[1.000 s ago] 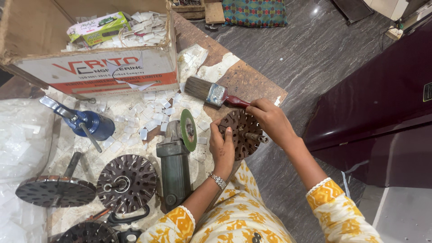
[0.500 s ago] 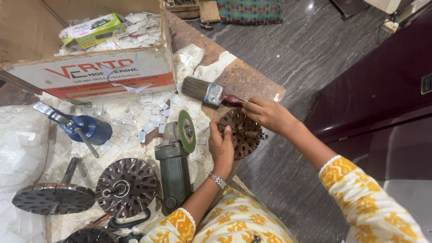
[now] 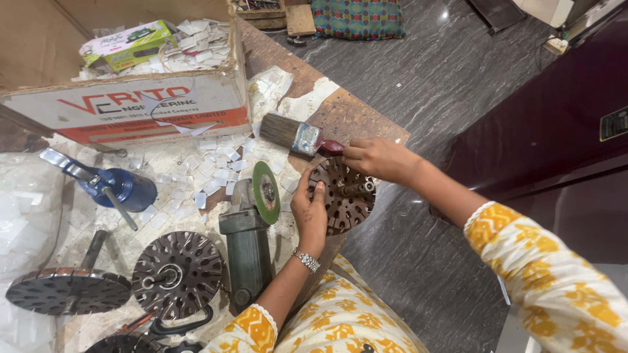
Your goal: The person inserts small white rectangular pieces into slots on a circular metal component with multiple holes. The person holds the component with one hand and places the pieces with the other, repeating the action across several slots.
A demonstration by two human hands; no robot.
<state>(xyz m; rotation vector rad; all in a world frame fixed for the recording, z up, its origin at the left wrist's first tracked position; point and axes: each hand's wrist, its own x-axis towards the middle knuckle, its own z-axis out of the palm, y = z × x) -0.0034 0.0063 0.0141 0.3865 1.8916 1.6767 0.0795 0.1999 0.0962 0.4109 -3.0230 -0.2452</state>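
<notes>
Grey stone flooring (image 3: 458, 85) surrounds a worn wooden bench (image 3: 356, 114) strewn with small white paper scraps (image 3: 196, 160), where a person in a yellow patterned garment works on a slotted metal rotor disc (image 3: 347, 196) at the bench's right edge. Left hand (image 3: 311, 212) is closed on the disc's near-left rim, fingers curled over its face, a metal wristwatch (image 3: 306, 260) on the wrist. Right hand (image 3: 379, 159) is clamped on the red handle of a flat paintbrush (image 3: 294, 135), whose bristles point left, above the disc and toward the bench's far side. Just left of the held disc lies an angle grinder (image 3: 248, 235) with a green grinding wheel (image 3: 266, 193), its body running toward the near edge. Farther left sit a second slotted rotor disc (image 3: 178, 274) lying flat and a third rotor on a shaft (image 3: 69, 287) near the bench's left edge. A blue oil can (image 3: 121, 189) with a long metal spout stands behind them. An open cardboard box (image 3: 131, 108) occupies the far left of the bench, holding more paper scraps and a small green carton (image 3: 127, 46). A patterned cushion (image 3: 356, 16) rests on the floor beyond the bench.
</notes>
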